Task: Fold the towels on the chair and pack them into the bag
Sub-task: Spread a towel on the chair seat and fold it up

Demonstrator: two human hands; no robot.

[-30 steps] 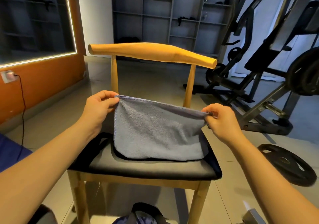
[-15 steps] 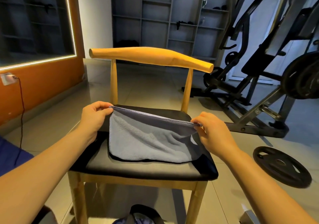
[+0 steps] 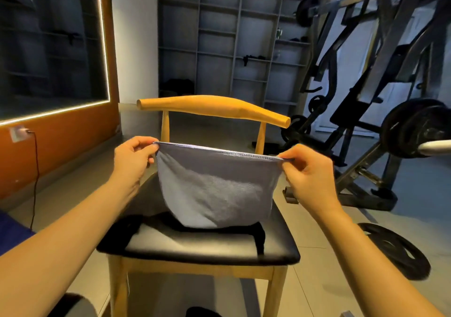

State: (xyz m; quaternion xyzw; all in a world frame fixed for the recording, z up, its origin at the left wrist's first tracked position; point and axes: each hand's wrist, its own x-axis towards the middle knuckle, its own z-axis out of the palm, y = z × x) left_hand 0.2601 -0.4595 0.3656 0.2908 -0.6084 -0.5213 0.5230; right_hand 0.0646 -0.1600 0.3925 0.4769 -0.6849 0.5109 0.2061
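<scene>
Head view: left hand point(image 3: 131, 160) pinches the top-left corner of the grey towel point(image 3: 214, 187) and right hand point(image 3: 307, 172) pinches the top-right corner, both clamped on the hem. The hands are held apart, so the top edge is stretched nearly level. The towel hangs over the middle of the chair point(image 3: 212, 106) seat, its sagging lower edge about touching a dark cloth point(image 3: 256, 233) lying across the seat; cannot tell what that cloth is.

Step judged: folding this towel. To do it well:
- keep the hem taut and both corners at equal height
- lower the towel flat toward the seat's front edge
- match corners before creasing
- avoid dragging the dark cloth along
</scene>
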